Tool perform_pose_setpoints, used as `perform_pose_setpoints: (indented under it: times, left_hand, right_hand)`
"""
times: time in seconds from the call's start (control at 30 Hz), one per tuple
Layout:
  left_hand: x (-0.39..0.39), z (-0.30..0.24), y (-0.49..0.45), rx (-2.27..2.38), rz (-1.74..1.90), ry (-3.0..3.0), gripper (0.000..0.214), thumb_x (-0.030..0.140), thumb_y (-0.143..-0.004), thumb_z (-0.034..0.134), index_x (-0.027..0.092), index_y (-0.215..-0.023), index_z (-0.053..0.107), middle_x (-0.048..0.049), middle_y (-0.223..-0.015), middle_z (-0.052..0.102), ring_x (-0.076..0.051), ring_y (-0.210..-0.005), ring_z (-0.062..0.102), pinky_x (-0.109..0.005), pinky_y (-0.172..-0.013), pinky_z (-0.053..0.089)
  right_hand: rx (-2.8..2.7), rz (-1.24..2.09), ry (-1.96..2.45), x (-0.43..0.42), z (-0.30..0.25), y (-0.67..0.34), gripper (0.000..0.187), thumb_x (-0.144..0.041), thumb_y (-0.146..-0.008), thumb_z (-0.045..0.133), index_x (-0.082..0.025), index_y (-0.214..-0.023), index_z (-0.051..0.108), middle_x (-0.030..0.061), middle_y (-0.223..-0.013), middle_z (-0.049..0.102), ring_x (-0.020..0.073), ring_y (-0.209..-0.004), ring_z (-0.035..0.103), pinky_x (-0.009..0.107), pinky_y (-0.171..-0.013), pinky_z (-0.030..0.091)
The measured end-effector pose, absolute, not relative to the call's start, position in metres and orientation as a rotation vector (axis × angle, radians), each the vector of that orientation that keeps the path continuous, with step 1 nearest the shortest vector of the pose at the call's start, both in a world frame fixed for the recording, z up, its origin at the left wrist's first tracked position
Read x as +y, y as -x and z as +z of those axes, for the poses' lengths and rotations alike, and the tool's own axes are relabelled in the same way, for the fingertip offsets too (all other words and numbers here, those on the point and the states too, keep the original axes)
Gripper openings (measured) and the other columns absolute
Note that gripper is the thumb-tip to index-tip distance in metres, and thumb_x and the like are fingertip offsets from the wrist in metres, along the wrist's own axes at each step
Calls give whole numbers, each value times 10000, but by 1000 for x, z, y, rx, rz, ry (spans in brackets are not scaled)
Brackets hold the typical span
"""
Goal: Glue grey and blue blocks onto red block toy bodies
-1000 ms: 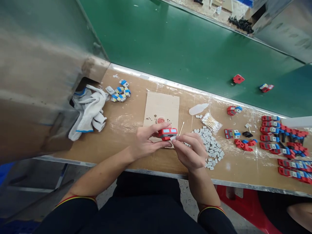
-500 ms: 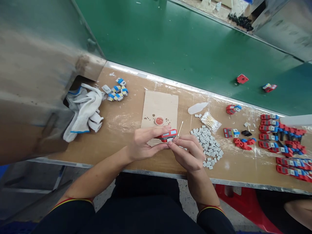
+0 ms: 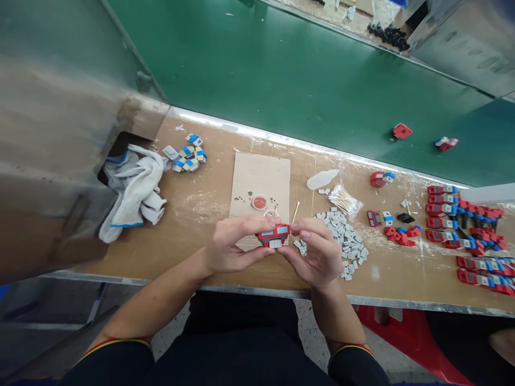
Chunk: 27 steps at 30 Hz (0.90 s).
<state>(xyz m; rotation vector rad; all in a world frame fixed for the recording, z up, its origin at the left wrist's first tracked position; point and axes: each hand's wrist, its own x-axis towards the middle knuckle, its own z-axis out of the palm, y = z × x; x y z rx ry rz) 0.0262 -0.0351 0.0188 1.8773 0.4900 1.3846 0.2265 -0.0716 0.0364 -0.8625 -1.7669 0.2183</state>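
Both hands meet over the front of the wooden bench (image 3: 193,214). My left hand (image 3: 229,244) pinches a small red toy piece (image 3: 274,235) with blue windows and a grey part on its lower face. My right hand (image 3: 317,252) closes on the same piece from the right and also holds a thin cotton swab (image 3: 295,212) that sticks up between its fingers. Just behind the hands lies a cardboard sheet (image 3: 261,174) with a little red cap of glue (image 3: 259,202). A pile of small grey parts (image 3: 346,238) lies right beside my right hand.
A white cloth (image 3: 134,187) and blue-and-white pieces (image 3: 187,155) lie at left. A bag of swabs (image 3: 344,199), a clear bottle (image 3: 322,179) and rows of red-blue assemblies (image 3: 466,225) lie at right. Behind runs a green conveyor belt (image 3: 281,75) with two red pieces (image 3: 402,131).
Both hands drew slightly toward me with the red piece. The grey part my right hand pressed on earlier now sits on the piece's lower face; my right fingers shifted to its right end.
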Motion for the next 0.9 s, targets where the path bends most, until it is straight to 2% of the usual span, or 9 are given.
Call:
perform_pose_setpoints:
  times: [0.1, 0.3, 0.47, 0.6, 0.77, 0.83, 0.9]
  left_hand:
    - [-36, 19, -26, 461, 1388, -1854, 562, 195, -892, 847, 251, -1419, 659, -124, -1203, 836, -273, -1092, 829, -362, -988, 703]
    - [-37, 23, -27, 437, 1367, -1849, 563, 163, -880, 846, 239, -1407, 664, -135, -1188, 838, -283, -1096, 827, -365, -974, 710]
    - [-38, 26, -29, 448, 1369, -1830, 487, 158, -918, 790, 239, -1382, 666, -124, -1195, 837, -284, -1077, 833, -399, -938, 729]
    - [-40, 22, -30, 462, 1374, -1800, 482, 145, -895, 807, 216, -1355, 680, -137, -1195, 835, -267, -1087, 830, -335, -944, 715]
    - [-46, 18, -31, 529, 1271, -1522, 308, 234, -917, 818, 197, -1208, 722, -97, -1020, 850, -169, -768, 826, -213, -716, 697]
    - [-48, 19, -31, 532, 1191, -1381, 247, 299, -941, 806, 193, -1146, 718, -79, -953, 831, -153, -726, 803, -201, -665, 678]
    - [-48, 21, -31, 486, 1140, -1299, 227, 345, -950, 800, 202, -1103, 713, -84, -1004, 811, -145, -746, 791, -204, -657, 667]
  right_hand:
    - [-1738, 363, 868, -73, 36, -227, 601, -236, -942, 790, -313, -1490, 556, 96, -1144, 814, 265, -1038, 798, 434, -789, 715]
    - [-1689, 507, 828, -74, 40, -227, 510, -197, -933, 797, -271, -1406, 619, 87, -1073, 825, 247, -989, 817, 420, -827, 721]
    - [-1702, 457, 838, -74, 44, -224, 424, -148, -909, 791, -270, -1298, 672, 85, -1046, 825, 262, -935, 816, 434, -780, 716]
    - [-1768, 393, 862, -74, 44, -225, 312, -149, -918, 752, -287, -1192, 702, 84, -1087, 796, 244, -928, 791, 419, -740, 695]
    - [-1891, 357, 887, -75, 45, -230, 283, -223, -935, 768, -297, -1198, 695, 79, -1099, 733, 232, -937, 747, 394, -726, 675]
    - [-1946, 337, 891, -76, 45, -231, 336, -260, -929, 796, -287, -1242, 678, 78, -1105, 719, 226, -951, 734, 382, -738, 670]
    - [-1967, 344, 907, -76, 46, -231, 340, -257, -937, 794, -273, -1250, 661, 76, -1105, 714, 209, -947, 725, 346, -729, 659]
